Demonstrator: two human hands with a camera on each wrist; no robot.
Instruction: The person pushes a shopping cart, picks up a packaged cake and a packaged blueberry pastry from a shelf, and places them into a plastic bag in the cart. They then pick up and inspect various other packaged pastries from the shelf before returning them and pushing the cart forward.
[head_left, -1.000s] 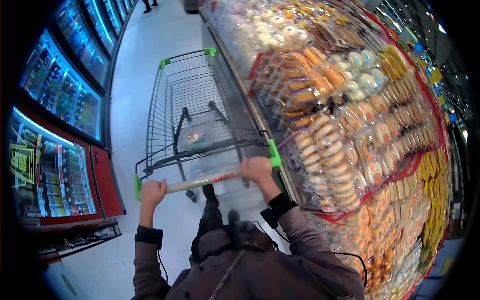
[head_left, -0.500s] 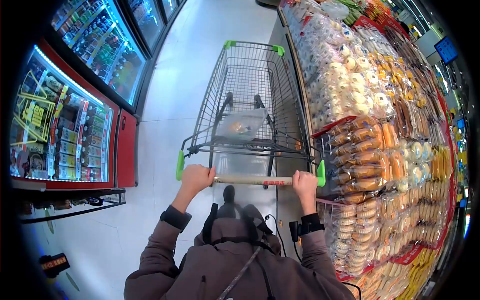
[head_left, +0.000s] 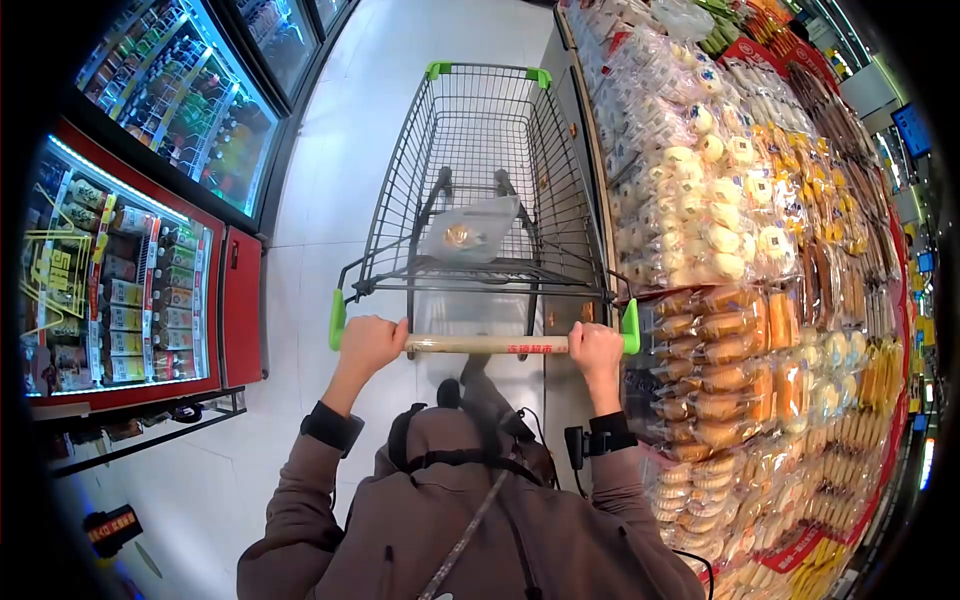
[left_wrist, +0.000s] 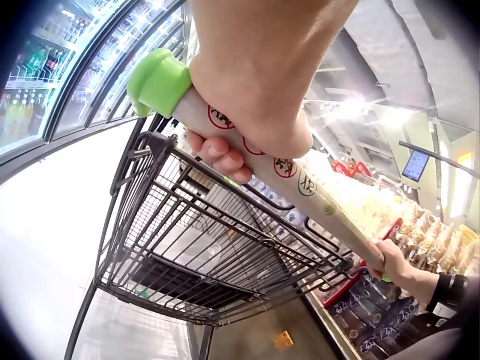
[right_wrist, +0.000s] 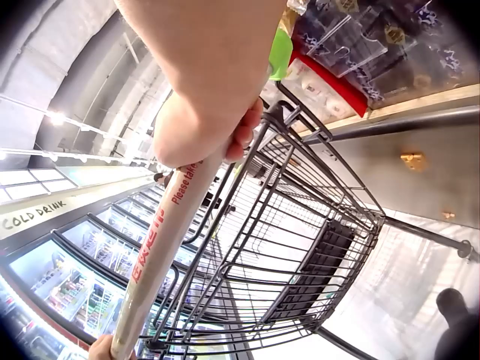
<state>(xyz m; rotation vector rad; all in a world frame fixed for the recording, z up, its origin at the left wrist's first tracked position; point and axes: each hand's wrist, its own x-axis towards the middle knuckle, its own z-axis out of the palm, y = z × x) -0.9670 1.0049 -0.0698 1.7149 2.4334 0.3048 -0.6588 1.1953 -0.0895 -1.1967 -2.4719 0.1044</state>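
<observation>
Both hands grip the pale handle (head_left: 486,344) of a wire shopping cart (head_left: 480,130) with green corner pieces. The left hand (head_left: 372,345) holds it near the left green end, and the right hand (head_left: 596,350) near the right one. In the left wrist view, curled fingers (left_wrist: 219,156) of the left hand show under the handle (left_wrist: 300,180). The right wrist view has the right hand (right_wrist: 206,131) wrapped round the handle (right_wrist: 161,247), which bears red lettering. A clear plastic bag (head_left: 470,232) with a small orange-brown item lies inside the cart.
Packaged buns and breads (head_left: 720,230) are heaped on a long display at the right, close beside the cart. Glass-door drink coolers (head_left: 200,110) and a red-framed cooler (head_left: 243,305) line the left. Pale floor (head_left: 315,190) runs between the coolers and the cart.
The view has turned so the cart stands straighter in front, and the bread display and coolers have shifted in view. Both hands remain on the handle.
</observation>
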